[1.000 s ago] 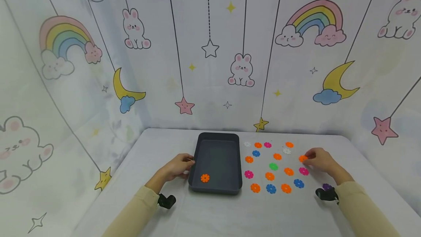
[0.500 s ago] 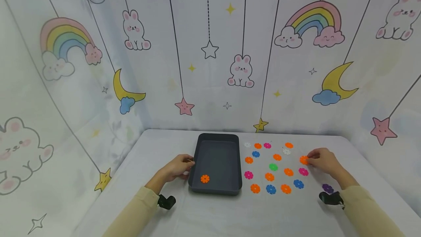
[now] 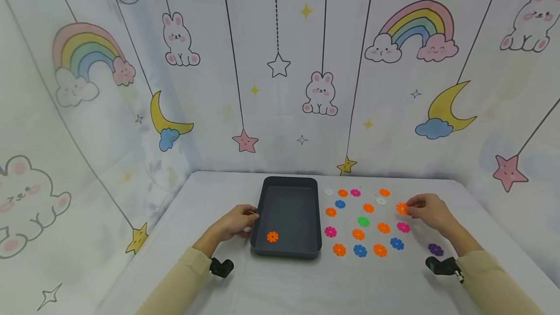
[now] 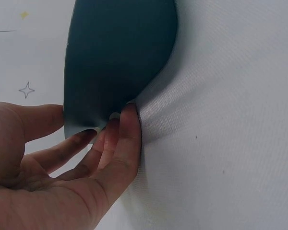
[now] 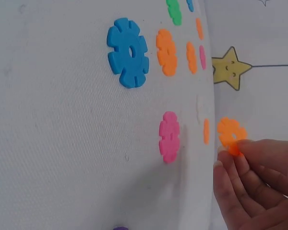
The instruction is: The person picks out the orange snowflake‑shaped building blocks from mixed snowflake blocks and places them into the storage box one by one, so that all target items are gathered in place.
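Right hand point(image 3: 428, 210) pinches an orange snowflake disc point(image 3: 401, 208) between thumb and fingertips point(image 5: 240, 153), the disc tilted and held at the right edge of the scattered pieces; whether it has cleared the white tablecloth point(image 3: 306, 281) I cannot tell; left hand point(image 3: 236, 221) rests against the left wall of the dark grey tray point(image 3: 262, 208), fingers relaxed and straight, tips touching the wall, gripping nothing; inside the tray, near its front left corner, lies one orange disc point(image 3: 272, 236); right of the tray lie further discs in loose rows, orange, blue, pink, white and one green disc point(image 3: 363, 221); a pink disc point(image 3: 403, 227) lies just in front of my right hand; a purple disc point(image 3: 435, 249) lies beside my right wrist; both sleeves are beige.
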Tool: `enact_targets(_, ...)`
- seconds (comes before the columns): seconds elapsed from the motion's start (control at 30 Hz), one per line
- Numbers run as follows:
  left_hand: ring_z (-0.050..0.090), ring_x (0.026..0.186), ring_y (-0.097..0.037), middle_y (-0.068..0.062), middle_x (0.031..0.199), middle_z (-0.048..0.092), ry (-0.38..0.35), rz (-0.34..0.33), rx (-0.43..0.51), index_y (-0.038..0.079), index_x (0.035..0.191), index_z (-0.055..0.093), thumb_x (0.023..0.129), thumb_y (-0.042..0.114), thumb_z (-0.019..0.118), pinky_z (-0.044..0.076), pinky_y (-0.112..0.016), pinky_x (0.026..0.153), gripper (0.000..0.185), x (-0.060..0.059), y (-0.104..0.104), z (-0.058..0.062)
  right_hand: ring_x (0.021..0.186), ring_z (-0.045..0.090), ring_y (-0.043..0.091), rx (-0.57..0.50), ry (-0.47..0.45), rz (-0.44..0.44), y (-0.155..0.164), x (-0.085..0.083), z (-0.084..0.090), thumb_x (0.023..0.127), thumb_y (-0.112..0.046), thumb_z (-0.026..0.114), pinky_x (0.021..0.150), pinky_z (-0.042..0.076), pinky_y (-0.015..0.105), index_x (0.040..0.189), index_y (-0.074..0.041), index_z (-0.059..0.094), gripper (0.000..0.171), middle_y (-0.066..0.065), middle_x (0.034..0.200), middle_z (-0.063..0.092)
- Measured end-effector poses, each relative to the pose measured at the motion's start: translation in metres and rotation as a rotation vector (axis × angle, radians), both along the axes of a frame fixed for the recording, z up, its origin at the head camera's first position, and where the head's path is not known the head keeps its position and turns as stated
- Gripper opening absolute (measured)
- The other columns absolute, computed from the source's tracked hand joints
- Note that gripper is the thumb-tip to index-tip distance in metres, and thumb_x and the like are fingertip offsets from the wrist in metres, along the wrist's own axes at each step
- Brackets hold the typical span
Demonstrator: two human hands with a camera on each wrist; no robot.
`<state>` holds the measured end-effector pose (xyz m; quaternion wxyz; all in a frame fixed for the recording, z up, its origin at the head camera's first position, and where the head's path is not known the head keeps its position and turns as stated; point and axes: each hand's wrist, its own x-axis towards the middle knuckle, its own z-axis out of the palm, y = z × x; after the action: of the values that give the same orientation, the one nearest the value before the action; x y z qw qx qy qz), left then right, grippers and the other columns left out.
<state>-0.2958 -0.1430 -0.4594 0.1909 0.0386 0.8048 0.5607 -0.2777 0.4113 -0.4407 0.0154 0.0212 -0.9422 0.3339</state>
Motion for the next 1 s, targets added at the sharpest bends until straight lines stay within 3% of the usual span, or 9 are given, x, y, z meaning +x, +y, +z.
enact_targets(0.27, 0.063, 0.109, -0.032, -0.021, 0.131, 0.060, -0.005, 0.000, -0.001, -0.008, 0.142, 0.049, 0.105, 0.011, 0.056, 0.060, -0.047, 0.083, 0.042, -0.002, 0.000, 0.000, 0.088, 0.070, 0.032, -0.044, 0.013, 0.006, -0.013, 0.003, 0.005, 0.099, -0.013, 0.067, 0.080, 0.060, 0.042, 0.116, 0.012, 0.063, 0.031, 0.022, 0.103, 0.070)
enact_targets(0.63, 0.063, 0.111, -0.033, -0.022, 0.132, 0.060, -0.014, -0.008, -0.004, -0.008, 0.142, 0.048, 0.106, 0.012, 0.055, 0.060, -0.046, 0.085, 0.043, -0.001, 0.000, 0.001, 0.089, 0.070, 0.033, -0.079, 0.001, 0.040, -0.030, 0.013, 0.009, 0.101, -0.012, 0.065, 0.082, 0.061, 0.045, 0.115, 0.011, 0.063, 0.027, 0.019, 0.102, 0.071)
enact_targets(1.0, 0.063, 0.109, -0.032, -0.021, 0.130, 0.061, -0.010, 0.004, 0.000, -0.009, 0.141, 0.049, 0.105, 0.011, 0.056, 0.060, -0.048, 0.085, 0.042, 0.001, 0.001, 0.002, 0.092, 0.067, 0.028, -0.047, 0.025, 0.083, -0.045, 0.016, 0.009, 0.097, -0.012, 0.070, 0.075, 0.061, 0.031, 0.114, 0.006, 0.066, 0.025, 0.015, 0.102, 0.070)
